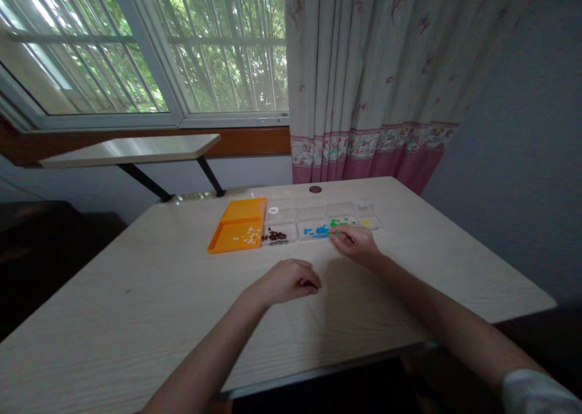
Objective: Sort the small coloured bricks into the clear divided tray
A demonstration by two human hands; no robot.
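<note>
your right hand [357, 242] reaches over the near edge of the clear boxes [297, 231], its fingertips down by the green pieces [342, 222], just beside the blue pieces [321, 231]. the thumb and forefinger are bent close, a grip that probably suits such small bits, but you are too far off to tell whether they clamp one. your left hand [288, 280] is curled, nearer you on the table [159, 293], apart from the boxes, perhaps so it doesn't block your view of the row; its fingertips are partly hidden, so whether they meet or hold anything can't be told.

the boxes lie open in a row, probably to keep each colour apart and within reach: white pieces [250, 236] in the orange box [222, 243] at the left end, then brown pieces [276, 235], blue, green, and yellow pieces [367, 222] at the right.
</note>
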